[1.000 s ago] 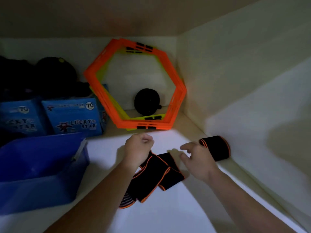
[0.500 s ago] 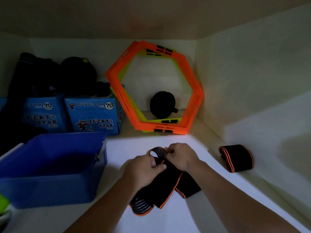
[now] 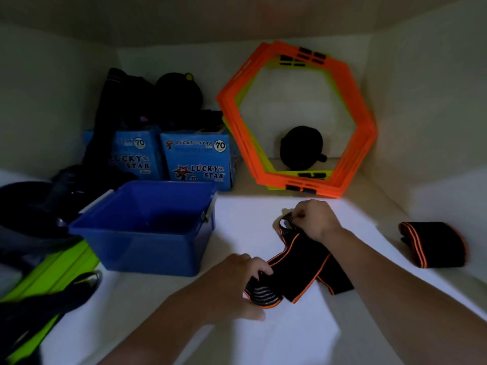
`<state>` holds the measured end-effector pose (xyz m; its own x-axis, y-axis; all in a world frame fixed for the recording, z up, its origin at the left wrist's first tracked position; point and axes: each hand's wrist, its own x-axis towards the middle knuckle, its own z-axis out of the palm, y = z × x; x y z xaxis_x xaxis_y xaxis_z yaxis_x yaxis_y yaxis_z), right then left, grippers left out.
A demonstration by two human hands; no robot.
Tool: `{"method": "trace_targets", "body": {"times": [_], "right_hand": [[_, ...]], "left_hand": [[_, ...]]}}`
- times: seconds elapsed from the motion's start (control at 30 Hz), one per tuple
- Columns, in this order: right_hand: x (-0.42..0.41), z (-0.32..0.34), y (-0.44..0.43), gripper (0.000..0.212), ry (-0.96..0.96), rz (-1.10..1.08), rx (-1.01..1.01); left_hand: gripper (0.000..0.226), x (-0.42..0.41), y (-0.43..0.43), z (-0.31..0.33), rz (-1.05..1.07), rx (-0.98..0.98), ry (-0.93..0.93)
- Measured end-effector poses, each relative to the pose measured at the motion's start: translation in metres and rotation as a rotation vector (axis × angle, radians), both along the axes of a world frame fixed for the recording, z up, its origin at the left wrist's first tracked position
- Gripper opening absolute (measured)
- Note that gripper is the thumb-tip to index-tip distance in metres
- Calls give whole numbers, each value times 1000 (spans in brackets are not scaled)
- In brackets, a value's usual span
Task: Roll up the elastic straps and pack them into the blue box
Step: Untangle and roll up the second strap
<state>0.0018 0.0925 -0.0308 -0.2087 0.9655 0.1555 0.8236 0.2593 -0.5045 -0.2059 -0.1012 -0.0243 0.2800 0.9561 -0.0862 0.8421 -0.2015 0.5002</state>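
- Blue box (image 3: 147, 233): left of centre on the shelf (image 3: 290, 335), open; no strap visible inside, though the interior is dim. Packing judged not begun.
- Left hand (image 3: 232, 283): fingers curled, gripping the near striped end of the flat strap.
- Flat strap (image 3: 297, 267): unrolled, folded over itself, long axis running near-left to far-right between the hands. Rolling judged barely started.
- Right hand (image 3: 316, 219): pinching the far looped end.
- Second strap (image 3: 434, 245): far right by the wall, bundled; still to pack.

Bare forearms (image 3: 395, 280), no sleeves
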Motion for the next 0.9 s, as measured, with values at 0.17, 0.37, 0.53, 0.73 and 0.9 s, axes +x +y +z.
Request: {"method": "trace_targets", "body": {"times": [0.17, 0.37, 0.53, 0.73, 0.9], "right_hand": [[9, 4, -3, 28, 260, -52, -28], [36, 34, -19, 25, 584, -102, -113], [63, 75, -41, 30, 842, -51, -107], [89, 140, -77, 18, 833, 92, 142], [99, 176, -106, 8, 633, 259, 234]], "left_hand": [[32, 1, -6, -3, 51, 245, -35], [23, 5, 10, 15, 130, 371, -372], [18, 26, 32, 59, 166, 312, -834], [27, 40, 58, 116, 121, 233, -843], [33, 53, 80, 148, 78, 466, -545]]}}
